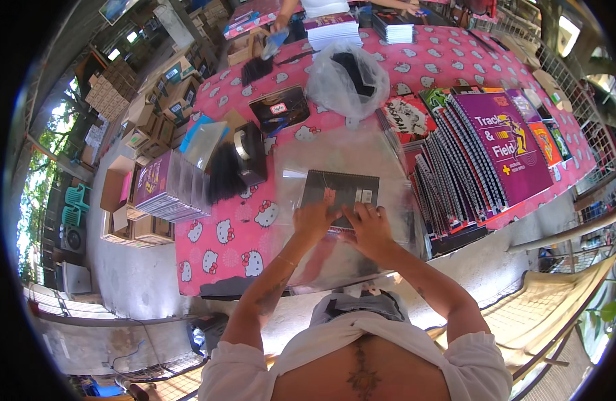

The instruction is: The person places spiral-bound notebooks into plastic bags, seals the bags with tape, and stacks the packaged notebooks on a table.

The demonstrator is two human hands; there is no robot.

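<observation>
A dark spiral notebook (341, 185) lies in front of me on clear plastic sheeting (298, 159), its coils along the far edge and a small white label on its right part. My left hand (313, 220) is closed at the notebook's near left edge, fingers bent over the cover. Close beside it, my right hand (369, 227) grips the near right edge, with its fingertips almost meeting the left hand's. The hands hide much of the near edge.
To the right lean many stacked spiral notebooks (498, 154) with purple covers. Wrapped notebooks (167, 187) and a dark tape-dispenser-like block (251, 157) stand left. Beyond are a clear plastic bag (321, 83) and a dark box (279, 109). Another person's hand (279, 25) works across the table.
</observation>
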